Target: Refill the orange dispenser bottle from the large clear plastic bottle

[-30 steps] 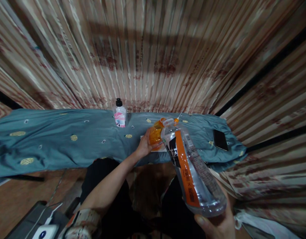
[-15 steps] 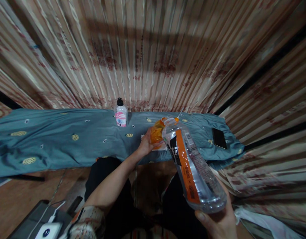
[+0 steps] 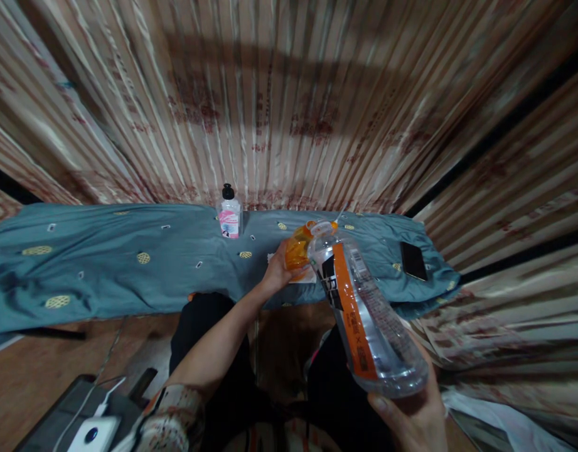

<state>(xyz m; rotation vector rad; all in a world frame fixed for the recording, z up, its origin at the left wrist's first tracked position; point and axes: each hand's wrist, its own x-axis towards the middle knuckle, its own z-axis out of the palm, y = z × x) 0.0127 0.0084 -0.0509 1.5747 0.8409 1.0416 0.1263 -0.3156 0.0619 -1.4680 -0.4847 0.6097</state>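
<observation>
My right hand [image 3: 413,402] grips the base of a large clear plastic bottle [image 3: 364,314] with an orange and silver label. The bottle is tipped, its neck end pointing away and to the left. My left hand [image 3: 280,267] is wrapped round an orange translucent bottle [image 3: 298,248] on the cloth. The clear bottle's neck is at the orange bottle's top; whether the mouths touch, I cannot tell. Under the orange bottle lies a white and orange piece, mostly hidden. A clear bottle with black cap and pink label [image 3: 230,220] stands upright to the left.
A teal pineapple-print cloth [image 3: 105,263] covers the long narrow table. A black phone [image 3: 413,261] lies at its right end. Pleated curtains [image 3: 270,113] hang behind and to the right. At the lower left, a white device [image 3: 93,433] with a cable sits on a dark surface.
Both hands keep their holds, and the bottles stay nearly in place. The view has shifted very slightly.
</observation>
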